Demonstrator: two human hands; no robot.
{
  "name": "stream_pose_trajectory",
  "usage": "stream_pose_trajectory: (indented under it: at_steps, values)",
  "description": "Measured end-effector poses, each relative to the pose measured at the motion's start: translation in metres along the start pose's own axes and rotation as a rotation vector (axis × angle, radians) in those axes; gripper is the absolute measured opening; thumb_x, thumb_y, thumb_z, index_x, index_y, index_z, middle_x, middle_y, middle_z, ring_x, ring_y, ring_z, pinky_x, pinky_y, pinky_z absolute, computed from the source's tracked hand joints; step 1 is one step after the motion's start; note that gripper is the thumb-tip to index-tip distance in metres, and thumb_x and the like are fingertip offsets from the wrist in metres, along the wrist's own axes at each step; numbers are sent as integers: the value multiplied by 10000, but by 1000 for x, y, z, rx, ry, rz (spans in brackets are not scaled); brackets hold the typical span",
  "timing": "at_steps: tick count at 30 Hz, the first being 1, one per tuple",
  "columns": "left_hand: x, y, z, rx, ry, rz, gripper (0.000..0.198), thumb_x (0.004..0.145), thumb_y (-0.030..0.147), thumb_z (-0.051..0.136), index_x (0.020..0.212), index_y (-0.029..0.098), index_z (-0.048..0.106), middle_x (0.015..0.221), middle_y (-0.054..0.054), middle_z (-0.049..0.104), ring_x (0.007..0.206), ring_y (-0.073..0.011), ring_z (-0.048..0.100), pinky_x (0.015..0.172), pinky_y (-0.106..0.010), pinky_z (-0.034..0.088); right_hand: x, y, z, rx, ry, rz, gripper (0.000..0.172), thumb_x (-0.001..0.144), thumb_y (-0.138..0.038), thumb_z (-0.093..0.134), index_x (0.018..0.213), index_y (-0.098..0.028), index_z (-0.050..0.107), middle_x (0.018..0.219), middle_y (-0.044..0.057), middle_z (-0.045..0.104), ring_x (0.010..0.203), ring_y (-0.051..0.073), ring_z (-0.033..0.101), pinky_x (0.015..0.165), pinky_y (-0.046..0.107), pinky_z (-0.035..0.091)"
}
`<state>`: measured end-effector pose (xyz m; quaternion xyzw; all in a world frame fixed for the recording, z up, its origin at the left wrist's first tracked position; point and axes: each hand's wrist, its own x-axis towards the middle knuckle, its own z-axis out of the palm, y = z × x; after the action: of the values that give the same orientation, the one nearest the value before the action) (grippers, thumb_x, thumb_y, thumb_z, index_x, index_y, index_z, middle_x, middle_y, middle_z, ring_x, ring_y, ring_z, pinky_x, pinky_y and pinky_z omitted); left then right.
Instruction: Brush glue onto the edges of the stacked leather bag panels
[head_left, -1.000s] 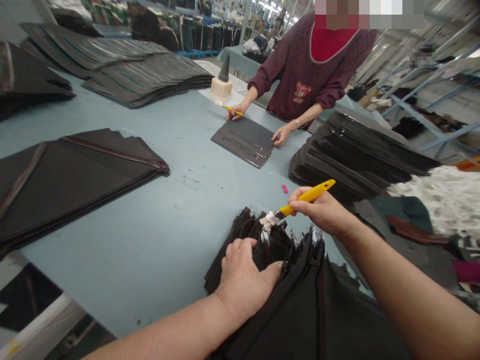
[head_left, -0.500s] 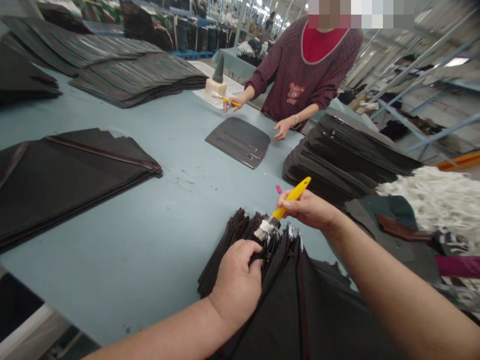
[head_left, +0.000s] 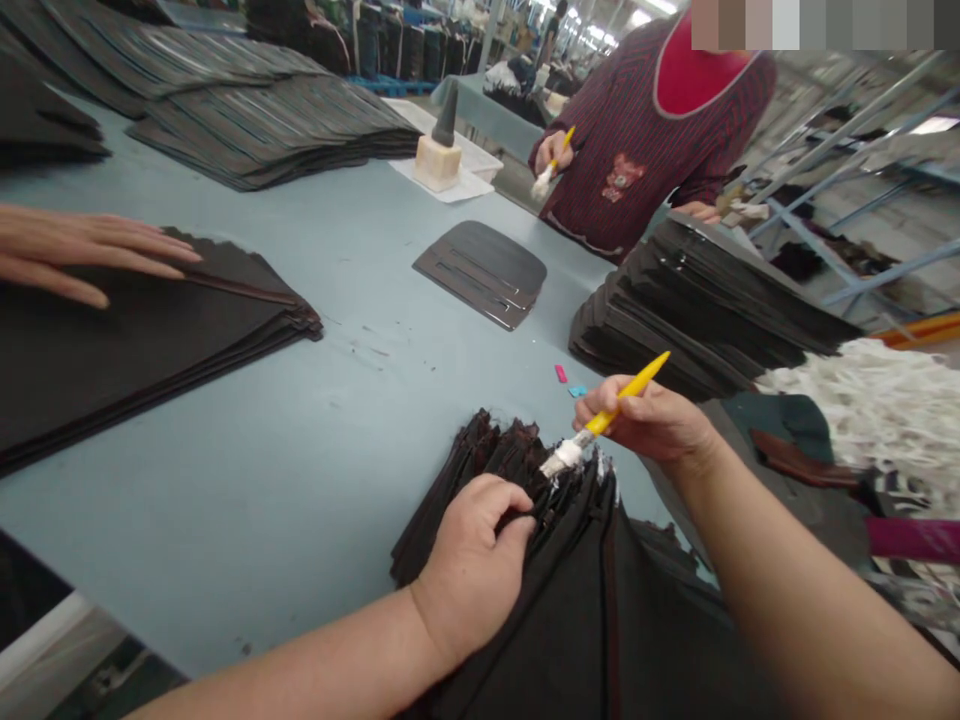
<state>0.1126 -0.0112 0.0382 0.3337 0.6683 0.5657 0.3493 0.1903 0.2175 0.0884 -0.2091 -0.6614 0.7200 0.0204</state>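
Observation:
My right hand (head_left: 645, 415) grips a paintbrush (head_left: 628, 392) by its yellow handle. White paste coats the bristles, which touch the upper edges of a stack of dark fabric pieces (head_left: 570, 590). Streaks of white show on some of those edges. My left hand (head_left: 480, 560) pinches several layers of the stack between thumb and fingers, just below the brush tip. The stack fans out toward me, and its lower part runs out of the picture.
Across the table (head_left: 300, 480) a co-worker (head_left: 637, 150) holds another yellow brush. A slotted dark panel (head_left: 487, 265) lies mid-table, beside a stack of panels (head_left: 690, 310). Another person's hand (head_left: 82, 250) rests over dark pieces (head_left: 150, 350) at left. A paste block (head_left: 437, 163) stands behind.
My brush has shifted slightly right along the fabric edges. The co-worker's brush has risen away from the paste block, and another person's hand has come in at left.

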Motion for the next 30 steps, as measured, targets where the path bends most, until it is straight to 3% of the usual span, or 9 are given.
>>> stream_pose_trajectory:
  at_steps: [2,5,10,14,18,22,26,28,30]
  values:
    - [5,5,-6,-40,-43,22,107,691,123,507,671,196,583,850,-15,591,822,-134,547,808,-253,425,-6,2,-6,72,89,-50,301,580,-475,679,604,-223,515,537,-24,424,551,162,452,555,325,390]
    - [17,11,-12,-60,-150,-85,190,700,148,474,538,196,559,924,-21,618,973,-162,539,896,-282,395,-13,11,-23,170,305,-75,241,618,-418,690,668,-225,555,610,-21,481,531,126,442,534,283,382]
    - [35,19,-9,82,-264,-148,296,765,186,370,489,207,474,824,-40,648,1071,-188,503,920,-316,383,-17,42,-46,211,495,-20,180,632,-306,719,707,-205,591,640,-20,521,581,121,503,535,244,405]
    - [34,24,-6,165,-347,-149,266,813,219,331,642,173,530,1068,-78,602,1050,-171,513,931,-282,370,-22,57,-48,214,461,-3,189,645,-323,720,719,-203,594,618,-25,529,579,115,518,550,229,426]
    - [26,29,-6,163,-318,-184,275,849,261,305,864,159,560,1185,-87,526,1128,-160,439,990,-276,297,-26,56,-46,223,387,13,185,662,-325,713,747,-201,605,675,-5,582,627,121,549,595,221,439]
    - [20,28,-5,113,-314,-162,251,843,363,349,749,182,497,1081,-76,547,1108,-171,429,964,-296,308,-27,53,-43,227,342,53,187,650,-312,722,757,-200,617,701,5,592,638,124,547,613,231,429]
    - [16,26,-5,42,-328,-164,408,628,530,611,754,187,430,1073,-62,510,1010,-201,456,873,-307,374,-31,49,-37,260,243,52,181,656,-339,704,714,-196,611,650,4,525,614,129,487,584,251,387]
    - [15,26,-6,59,-360,-212,514,498,501,711,785,191,419,1006,-40,522,914,-200,479,803,-309,406,-33,44,-33,292,168,24,191,665,-370,682,681,-197,602,583,-7,455,575,132,439,574,273,366]
    - [13,27,-6,98,-380,-282,508,482,405,731,823,195,419,915,-20,534,838,-193,489,736,-306,422,-35,40,-31,316,112,-1,200,663,-385,669,649,-200,593,529,-21,384,545,134,400,567,290,349]
